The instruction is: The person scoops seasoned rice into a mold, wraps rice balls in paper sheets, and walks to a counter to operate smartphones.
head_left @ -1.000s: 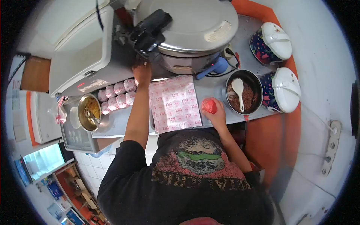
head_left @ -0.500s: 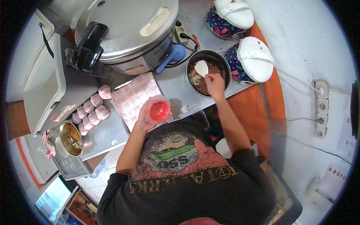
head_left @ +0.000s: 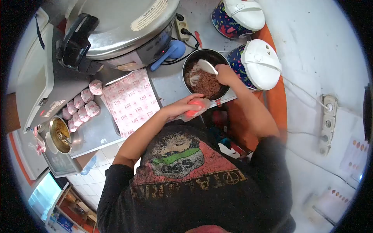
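Observation:
My left hand [head_left: 182, 107] is wrapped around a small red cup [head_left: 195, 107] lined with clear plastic. The cup is tilted on its side near the pot's front edge, and its inside is hidden from view. In my right hand [head_left: 226, 75] is a white rice paddle [head_left: 207, 66], its blade down in the dark pot [head_left: 185, 66]. Reddish-brown rice [head_left: 209, 83] fills the bottom of this pot, with a paler patch at its left. Left of my left hand lies a stack of printed wrapping paper [head_left: 132, 99].
Several paper-wrapped balls [head_left: 86, 95] sit beside a metal bowl [head_left: 59, 134] with a spoon. A large steel cooker [head_left: 116, 35] stands at the back, a blue scoop [head_left: 171, 53] at its side. Two patterned containers with white lids [head_left: 261, 64] stand right of the pot.
My left hand has moved right toward the pot, and the red cup has turned from facing up to lying sideways. The rice paddle has tilted and shifted within the rice.

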The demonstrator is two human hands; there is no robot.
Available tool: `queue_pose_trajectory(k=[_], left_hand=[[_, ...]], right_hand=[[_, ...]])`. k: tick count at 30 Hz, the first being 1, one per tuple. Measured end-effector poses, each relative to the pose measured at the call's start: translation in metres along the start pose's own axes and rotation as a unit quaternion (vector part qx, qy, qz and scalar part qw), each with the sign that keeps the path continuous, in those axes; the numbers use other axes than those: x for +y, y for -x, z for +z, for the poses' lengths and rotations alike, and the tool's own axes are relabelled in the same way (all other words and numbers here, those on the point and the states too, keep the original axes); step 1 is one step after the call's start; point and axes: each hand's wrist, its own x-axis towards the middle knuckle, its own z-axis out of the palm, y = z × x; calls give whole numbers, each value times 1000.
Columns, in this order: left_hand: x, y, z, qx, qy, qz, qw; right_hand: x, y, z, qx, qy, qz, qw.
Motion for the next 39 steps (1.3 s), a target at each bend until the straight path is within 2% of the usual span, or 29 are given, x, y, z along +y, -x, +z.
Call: queue_pose_trajectory(k=[2,5,10,12,16,19,22,24,29,31,32,34,37,39], left_hand=[[-5,-15,-3,113,-87,-15,990],[1,-7,-9,152,-91,1,984],[-1,1,-11,194,-69,23,978],[-4,10,-2,241,-81,69,965],[-15,15,6,218,-36,48,974],[-11,13,9,249,-41,64,966],[-9,13,13,243,-14,61,968],[-6,15,13,220,52,38,973],[1,13,19,224,41,48,973],[0,12,18,226,34,43,973],[-3,12,17,229,27,46,972],[-2,14,15,233,17,50,971],[6,26,11,254,-38,71,964],[10,35,9,329,93,126,931]], right_hand=[[-12,8,-45,-124,109,66,984],[-16,18,-59,-182,186,44,965],[-15,22,-28,-129,172,-37,976],[-14,23,-21,-125,147,-40,980],[-4,23,-11,-124,122,-59,983],[-2,21,-5,-121,97,-86,984],[-12,18,14,-163,51,-85,982],[-20,19,20,-152,-42,-61,986],[-5,1,45,-150,-113,-75,979],[0,-7,49,-179,-229,-117,950],[2,-10,52,-179,-230,-116,950],[3,-16,52,-211,-293,-29,932],[5,-15,39,-153,-273,-38,949],[4,-6,25,-126,-283,-21,950]])
